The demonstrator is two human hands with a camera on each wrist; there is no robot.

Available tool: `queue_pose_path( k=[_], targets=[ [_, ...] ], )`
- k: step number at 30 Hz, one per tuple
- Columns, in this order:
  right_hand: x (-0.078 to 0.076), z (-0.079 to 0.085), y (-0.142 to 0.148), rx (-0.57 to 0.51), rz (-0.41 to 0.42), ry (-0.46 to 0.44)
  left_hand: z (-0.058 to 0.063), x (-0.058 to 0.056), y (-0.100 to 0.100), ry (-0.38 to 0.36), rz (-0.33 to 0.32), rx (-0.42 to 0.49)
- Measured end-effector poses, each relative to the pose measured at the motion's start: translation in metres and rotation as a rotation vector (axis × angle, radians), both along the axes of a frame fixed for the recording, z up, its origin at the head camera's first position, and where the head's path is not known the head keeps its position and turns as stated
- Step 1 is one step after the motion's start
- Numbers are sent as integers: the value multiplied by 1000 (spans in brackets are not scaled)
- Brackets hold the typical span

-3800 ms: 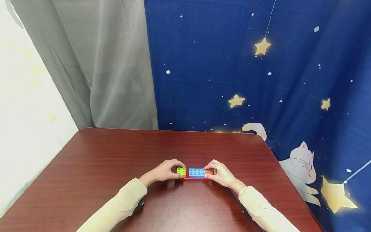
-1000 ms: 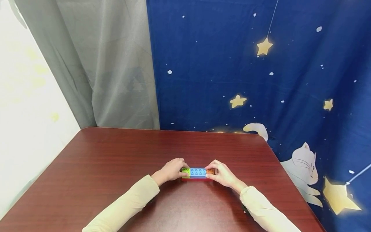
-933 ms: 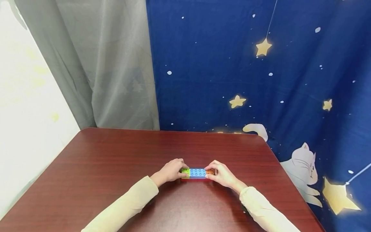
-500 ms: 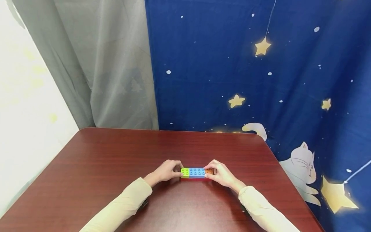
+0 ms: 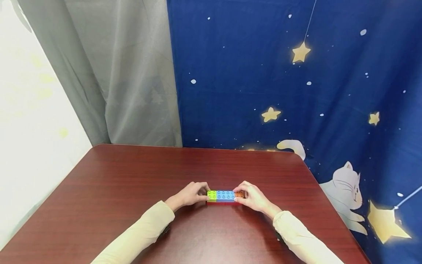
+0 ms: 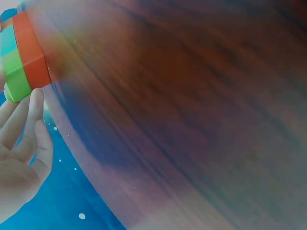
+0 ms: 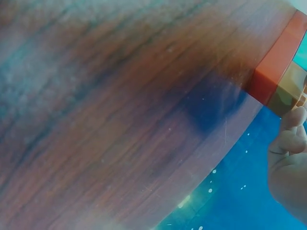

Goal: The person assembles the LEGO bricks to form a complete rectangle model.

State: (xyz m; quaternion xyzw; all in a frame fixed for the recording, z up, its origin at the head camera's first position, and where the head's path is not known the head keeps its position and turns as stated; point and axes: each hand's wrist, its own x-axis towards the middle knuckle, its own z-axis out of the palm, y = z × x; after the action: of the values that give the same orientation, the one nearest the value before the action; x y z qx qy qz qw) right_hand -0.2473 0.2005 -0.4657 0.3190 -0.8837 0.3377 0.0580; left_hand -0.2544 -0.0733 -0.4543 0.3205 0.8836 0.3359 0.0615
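Observation:
A long red building brick (image 6: pixel 32 52) lies on the table, mostly covered from above. On top of it sit a lime green brick (image 5: pixel 211 195) at the left end, a blue brick (image 5: pixel 225 196) in the middle and an orange brick (image 7: pixel 288 86) at the right end. Green and blue stand flush in the head view. My left hand (image 5: pixel 188 194) has thumb and fingertips at the green brick's left end, lightly pinching it. At the other end, my right hand (image 5: pixel 252 198) pinches the orange brick between thumb and fingers, hiding part of it.
The dark red-brown wooden table (image 5: pixel 148 165) extends around the bricks. A blue curtain (image 5: pixel 237 91) with stars and a cat hangs behind it and on the right. A grey curtain (image 5: pixel 141 91) hangs at the back left.
The green brick has moved right against the blue one and down onto the red brick, closing the gap. My left hand has since drawn back slightly left. My right hand keeps its place.

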Motion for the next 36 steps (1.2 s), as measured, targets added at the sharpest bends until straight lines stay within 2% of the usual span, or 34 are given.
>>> queue_pose_path(
  k=[7, 17, 24, 31, 36],
  targets=[
    [3, 3, -4, 73, -31, 1, -2, 1, -1, 12, 1, -8],
    [2, 5, -6, 69, -21, 23, -1, 0, -3, 41, -10, 0],
    [-1, 3, 1, 28, 36, 13, 2, 2, -4, 85, -66, 52],
    [-1, -1, 20, -6, 10, 11, -1, 0, -1, 29, -17, 4],
    [1, -1, 26, -25, 8, -5, -1, 0, 0, 23, -14, 0]
  ],
)
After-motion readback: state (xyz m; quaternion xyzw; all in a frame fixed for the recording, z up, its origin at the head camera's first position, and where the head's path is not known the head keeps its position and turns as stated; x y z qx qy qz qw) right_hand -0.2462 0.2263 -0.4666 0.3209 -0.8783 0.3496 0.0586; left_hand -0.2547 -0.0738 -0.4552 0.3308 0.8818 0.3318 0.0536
